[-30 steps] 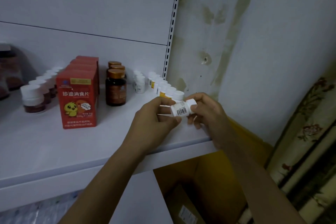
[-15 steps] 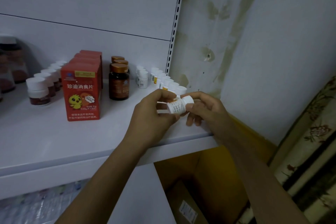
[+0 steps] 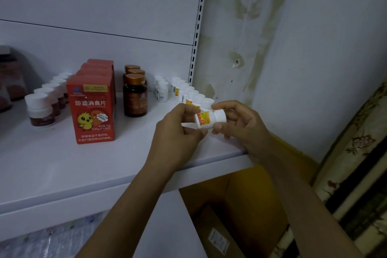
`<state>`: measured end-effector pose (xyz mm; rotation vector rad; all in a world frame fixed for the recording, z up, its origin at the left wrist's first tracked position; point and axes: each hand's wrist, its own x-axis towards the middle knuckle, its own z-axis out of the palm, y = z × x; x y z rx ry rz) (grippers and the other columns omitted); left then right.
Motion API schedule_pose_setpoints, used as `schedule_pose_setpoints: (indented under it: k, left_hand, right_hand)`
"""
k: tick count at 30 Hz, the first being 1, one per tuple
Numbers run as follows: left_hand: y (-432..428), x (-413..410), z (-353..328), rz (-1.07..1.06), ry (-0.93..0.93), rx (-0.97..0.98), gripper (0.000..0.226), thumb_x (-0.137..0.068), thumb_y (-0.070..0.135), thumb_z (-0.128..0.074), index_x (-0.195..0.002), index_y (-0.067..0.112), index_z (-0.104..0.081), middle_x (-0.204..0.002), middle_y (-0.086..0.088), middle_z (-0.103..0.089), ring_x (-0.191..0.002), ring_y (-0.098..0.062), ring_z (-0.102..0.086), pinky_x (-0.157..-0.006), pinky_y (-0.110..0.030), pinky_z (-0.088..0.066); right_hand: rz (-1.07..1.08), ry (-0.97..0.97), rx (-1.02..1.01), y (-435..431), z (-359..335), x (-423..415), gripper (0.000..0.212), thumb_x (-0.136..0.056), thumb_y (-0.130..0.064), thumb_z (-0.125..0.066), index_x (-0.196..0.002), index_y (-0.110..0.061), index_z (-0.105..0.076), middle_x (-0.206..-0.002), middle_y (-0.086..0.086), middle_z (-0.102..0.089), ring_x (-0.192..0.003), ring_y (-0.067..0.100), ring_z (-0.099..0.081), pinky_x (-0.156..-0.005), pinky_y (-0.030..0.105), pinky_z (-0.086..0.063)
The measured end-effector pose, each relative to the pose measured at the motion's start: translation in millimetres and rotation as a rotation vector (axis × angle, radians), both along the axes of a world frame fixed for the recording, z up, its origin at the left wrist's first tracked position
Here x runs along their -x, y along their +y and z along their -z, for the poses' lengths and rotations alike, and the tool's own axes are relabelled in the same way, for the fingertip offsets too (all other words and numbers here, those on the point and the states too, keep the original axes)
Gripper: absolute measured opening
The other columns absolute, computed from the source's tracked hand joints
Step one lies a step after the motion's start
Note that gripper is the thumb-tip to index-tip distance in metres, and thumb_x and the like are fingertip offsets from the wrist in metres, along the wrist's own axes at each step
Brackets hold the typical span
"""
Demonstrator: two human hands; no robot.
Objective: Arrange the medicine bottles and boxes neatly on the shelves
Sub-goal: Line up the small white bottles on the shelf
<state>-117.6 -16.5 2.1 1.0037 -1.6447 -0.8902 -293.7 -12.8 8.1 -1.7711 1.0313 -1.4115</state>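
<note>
While both hands hold it, the small white bottle [image 3: 210, 119] lies on its side in the air above the near right corner of the shelf [image 3: 62, 169], just in front of the nearest bottle of the right-hand row. Its cap points right and its orange-and-yellow label faces the camera. The left hand [image 3: 178, 130] pinches the base end between thumb and fingertips; the right hand [image 3: 240, 123] curls its fingers round the cap end. The bottle wall is opaque, so its contents cannot be told.

Containers on the shelf, from right to left:
- Row of white bottles [image 3: 194, 96] – upright, one behind another, running from near to far along the right edge, with yellow labels showing on some. Opaque.
- Shorter row of small white bottles [image 3: 162, 90] – just left of the first row, set farther back.
- Three amber bottles [image 3: 135, 98] with gold caps – in file, near to far. The glass is too dark to show the fill.
- Red boxes [image 3: 92, 109] – four in file, closed, the front one printed with a yellow chick.
- White-capped jars [image 3: 39, 109] – in file, with dark red contents visible through clear walls.

Below the shelf at right sits a cardboard carton [image 3: 219, 236] with a white label; what it holds cannot be seen.
</note>
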Motion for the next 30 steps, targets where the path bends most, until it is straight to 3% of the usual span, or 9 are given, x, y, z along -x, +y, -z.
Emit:
schedule_pose_setpoints:
  k: [5, 8, 11, 15, 19, 22, 24, 27, 30]
  left_hand:
    - [0.0, -4.4, -0.6, 0.025, 0.022, 0.085, 0.038, -0.080, 0.012, -0.073, -0.114, 0.023, -0.060, -0.115, 0.010, -0.064, -0.087, -0.002, -0.066, -0.082, -0.026, -0.055]
    - [6.8, -7.7, -1.9, 0.073, 0.028, 0.186, 0.044, -0.081, 0.010, -0.072, -0.121, 0.021, -0.059, -0.118, 0.008, -0.064, -0.098, -0.001, -0.064, -0.087, -0.022, -0.053]
    - [29.4, -6.4, 1.6, 0.120, -0.093, 0.412, 0.039, -0.084, 0.021, -0.071, -0.122, 0.020, -0.061, -0.111, 0.010, -0.067, -0.094, 0.002, -0.064, -0.082, -0.011, -0.050]
    - [77.1, 25.6, 41.9, 0.360, -0.312, 0.558, 0.037, -0.089, 0.040, -0.055, -0.123, 0.024, -0.059, -0.100, 0.012, -0.069, -0.085, -0.001, -0.064, -0.073, -0.012, -0.050]
    - [127.2, 87.8, 124.6, 0.726, -0.474, 0.332, 0.039, -0.089, 0.044, -0.052, -0.121, 0.024, -0.061, -0.098, 0.013, -0.066, -0.087, -0.003, -0.061, -0.069, -0.004, -0.044]
    - [172.2, 135.4, 189.0, 0.939, -0.551, 0.090, 0.049, -0.083, 0.057, -0.045, -0.118, 0.028, -0.061, -0.103, 0.011, -0.069, -0.090, -0.003, -0.063, -0.079, -0.021, -0.052]
    - [207.5, 161.2, 223.8, 1.063, -0.564, -0.087, 0.033, -0.082, 0.054, -0.051, -0.110, 0.038, -0.058, -0.096, 0.019, -0.065, -0.085, 0.003, -0.062, -0.080, -0.023, -0.052]
    - [265.1, 190.9, 262.8, 1.214, -0.609, -0.252, 0.016, -0.089, 0.042, -0.058, -0.104, 0.036, -0.058, -0.094, 0.007, -0.068, -0.083, -0.005, -0.064, -0.080, -0.030, -0.053]
    - [307.9, 214.3, 286.4, 1.352, -0.711, -0.399, 0.052, -0.087, 0.043, -0.055, -0.137, 0.028, -0.045, -0.126, 0.002, -0.060, -0.110, -0.010, -0.060, -0.098, -0.037, -0.048]
  right_hand:
    - [0.046, 0.043, -0.004, 1.0, -2.1, -7.7, 0.035, -0.072, -0.004, -0.077, -0.100, -0.020, -0.063, -0.092, 0.000, -0.074, -0.076, 0.022, -0.069, -0.062, 0.029, -0.055]
    - [0.196, 0.039, 0.142, 20.4, 3.6, -23.3, 0.036, -0.073, 0.004, -0.076, -0.097, -0.018, -0.062, -0.097, 0.003, -0.071, -0.083, 0.022, -0.069, -0.071, 0.036, -0.059]
    - [0.334, -0.078, 0.168, 72.2, 17.4, -26.4, 0.030, -0.078, -0.004, -0.074, -0.098, -0.022, -0.062, -0.095, 0.007, -0.070, -0.060, 0.017, -0.067, -0.053, 0.030, -0.056]
    - [0.516, -0.217, 0.036, 164.3, 75.8, -0.5, 0.020, -0.081, -0.026, -0.063, -0.102, -0.024, -0.061, -0.082, -0.005, -0.072, -0.043, 0.013, -0.060, -0.041, 0.024, -0.050]
    - [0.738, -0.253, -0.294, 257.6, 165.4, 27.5, 0.020, -0.087, -0.030, -0.058, -0.103, -0.018, -0.057, -0.071, -0.002, -0.070, -0.045, 0.008, -0.059, -0.044, 0.024, -0.048]
    - [0.898, -0.336, -0.511, 332.7, 220.2, 40.3, 0.023, -0.090, -0.026, -0.060, -0.110, -0.017, -0.058, -0.077, 0.000, -0.068, -0.053, 0.010, -0.060, -0.048, 0.026, -0.049]
    - [0.972, -0.397, -0.650, 377.5, 243.9, 45.9, 0.021, -0.092, -0.020, -0.057, -0.114, -0.018, -0.058, -0.083, 0.006, -0.069, -0.056, 0.013, -0.061, -0.050, 0.024, -0.050]
    - [1.137, -0.541, -0.810, 437.5, 265.6, 53.3, 0.024, -0.094, -0.012, -0.057, -0.117, -0.007, -0.060, -0.089, 0.020, -0.070, -0.061, 0.022, -0.062, -0.054, 0.025, -0.050]
    - [1.200, -0.522, -0.875, 480.0, 285.7, 68.8, 0.025, -0.093, -0.012, -0.057, -0.117, -0.010, -0.059, -0.084, 0.012, -0.070, -0.064, 0.022, -0.065, -0.056, 0.026, -0.052]
